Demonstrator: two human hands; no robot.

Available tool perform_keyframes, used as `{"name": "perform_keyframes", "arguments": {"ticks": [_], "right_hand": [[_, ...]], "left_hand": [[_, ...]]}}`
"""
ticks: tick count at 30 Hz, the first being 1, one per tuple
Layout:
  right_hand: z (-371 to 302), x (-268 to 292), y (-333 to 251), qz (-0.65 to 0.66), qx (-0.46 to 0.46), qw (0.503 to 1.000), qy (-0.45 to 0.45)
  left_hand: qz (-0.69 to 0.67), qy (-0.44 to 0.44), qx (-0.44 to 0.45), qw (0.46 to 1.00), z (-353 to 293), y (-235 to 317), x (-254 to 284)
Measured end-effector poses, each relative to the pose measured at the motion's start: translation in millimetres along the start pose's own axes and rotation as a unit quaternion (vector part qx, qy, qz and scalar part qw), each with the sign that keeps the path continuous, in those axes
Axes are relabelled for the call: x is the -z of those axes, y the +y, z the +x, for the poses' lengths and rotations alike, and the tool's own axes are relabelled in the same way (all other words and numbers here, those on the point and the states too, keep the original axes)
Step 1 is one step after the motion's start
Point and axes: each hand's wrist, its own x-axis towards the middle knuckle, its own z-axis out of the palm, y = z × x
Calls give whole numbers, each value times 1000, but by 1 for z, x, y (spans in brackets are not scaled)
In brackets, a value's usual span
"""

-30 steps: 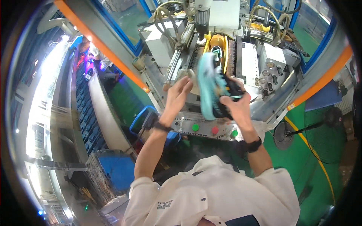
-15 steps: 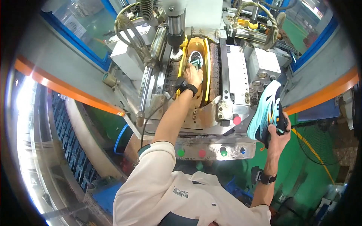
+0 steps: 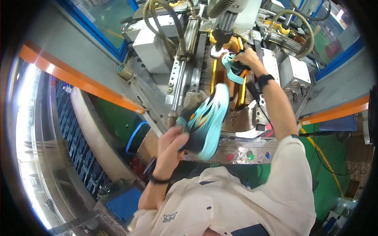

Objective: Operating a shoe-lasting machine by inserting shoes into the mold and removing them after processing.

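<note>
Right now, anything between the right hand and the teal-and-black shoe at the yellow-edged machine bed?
Nothing visible: the right hand touches that teal-and-black shoe. The black cylindrical machine head stands left, not between.

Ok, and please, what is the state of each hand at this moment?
Left hand: closed, holding a turquoise-and-black shoe.
Right hand: closed on a second shoe of similar colours.

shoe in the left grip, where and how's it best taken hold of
Probably by its dark rear end, from the lower left, where the left grip holds the shoe: its toe slants up rightward, leaving the rear nearest the person.
</note>
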Motion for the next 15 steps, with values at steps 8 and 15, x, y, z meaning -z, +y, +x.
{"name": "perform_keyframes", "arguments": {"ticks": [8, 15], "right_hand": [[30, -142, 6, -28, 54, 971, 231], [-223, -138, -17, 218, 425, 872, 107]], "left_hand": [[-61, 268, -103, 956, -162, -47, 90], [-44, 537, 2, 843, -239, -127, 66]]}}
